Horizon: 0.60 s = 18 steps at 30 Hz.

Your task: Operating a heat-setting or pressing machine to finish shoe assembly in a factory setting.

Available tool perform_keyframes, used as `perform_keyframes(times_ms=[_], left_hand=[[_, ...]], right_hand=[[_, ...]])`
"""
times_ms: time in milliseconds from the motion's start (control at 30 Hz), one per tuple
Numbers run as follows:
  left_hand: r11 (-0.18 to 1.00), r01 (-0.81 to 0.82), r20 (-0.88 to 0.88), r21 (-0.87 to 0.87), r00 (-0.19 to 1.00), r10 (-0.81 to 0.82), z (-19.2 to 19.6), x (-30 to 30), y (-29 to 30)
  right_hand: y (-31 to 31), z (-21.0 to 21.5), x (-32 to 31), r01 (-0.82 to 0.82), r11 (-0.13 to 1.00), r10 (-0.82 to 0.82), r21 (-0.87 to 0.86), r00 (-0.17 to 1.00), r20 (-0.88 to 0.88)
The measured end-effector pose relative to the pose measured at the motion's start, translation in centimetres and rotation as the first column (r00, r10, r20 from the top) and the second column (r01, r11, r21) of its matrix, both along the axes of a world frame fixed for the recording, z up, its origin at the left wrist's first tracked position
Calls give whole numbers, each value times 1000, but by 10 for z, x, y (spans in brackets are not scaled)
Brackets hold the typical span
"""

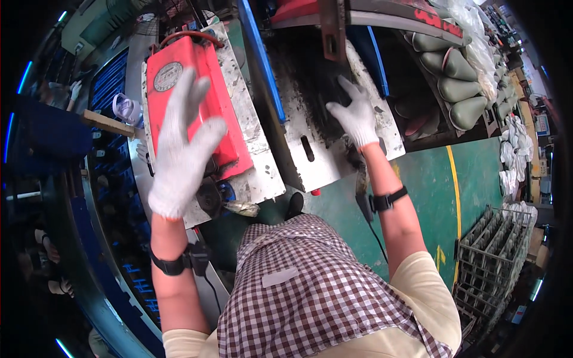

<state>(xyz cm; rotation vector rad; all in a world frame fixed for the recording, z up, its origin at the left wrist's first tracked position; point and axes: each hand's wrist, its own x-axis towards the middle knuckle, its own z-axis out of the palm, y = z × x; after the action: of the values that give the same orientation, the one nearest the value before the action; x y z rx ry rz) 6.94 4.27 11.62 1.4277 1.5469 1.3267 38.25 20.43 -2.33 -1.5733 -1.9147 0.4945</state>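
My left hand (182,152), in a white knit glove, is raised with fingers stretched and the thumb apart. It hovers over or beside a red metal machine cover (224,146) with a round plate (168,76) on it; whether it touches cannot be told. My right hand (356,116), gloved the same way, has its thumb and fingers spread and shows nothing held. Under it lies a worn white metal machine table (327,170) with a blackened middle strip. Beyond that hand, a dark metal arm (332,36) hangs down.
Blue upright bars (262,59) flank the machine table. Olive-green boot-like pieces (458,89) fill a rack at the right. A wire rack cart (492,262) stands on the green floor (418,191). At the left runs a conveyor line (89,268), with other people's hands beyond.
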Motion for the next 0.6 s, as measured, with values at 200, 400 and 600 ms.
perform_keyframes(times_ms=[200,400,600], left_hand=[[962,-6,141,272,989,-34,62,79,94],[929,209,-117,306,976,-181,104,89,165],[738,607,-436,295,773,-461,159,125,190]], right_hand=[[73,-45,13,-84,988,30,126,923,383],[65,-48,-3,-3,999,-14,41,906,423],[63,-45,-6,1,999,-15,32,901,434]])
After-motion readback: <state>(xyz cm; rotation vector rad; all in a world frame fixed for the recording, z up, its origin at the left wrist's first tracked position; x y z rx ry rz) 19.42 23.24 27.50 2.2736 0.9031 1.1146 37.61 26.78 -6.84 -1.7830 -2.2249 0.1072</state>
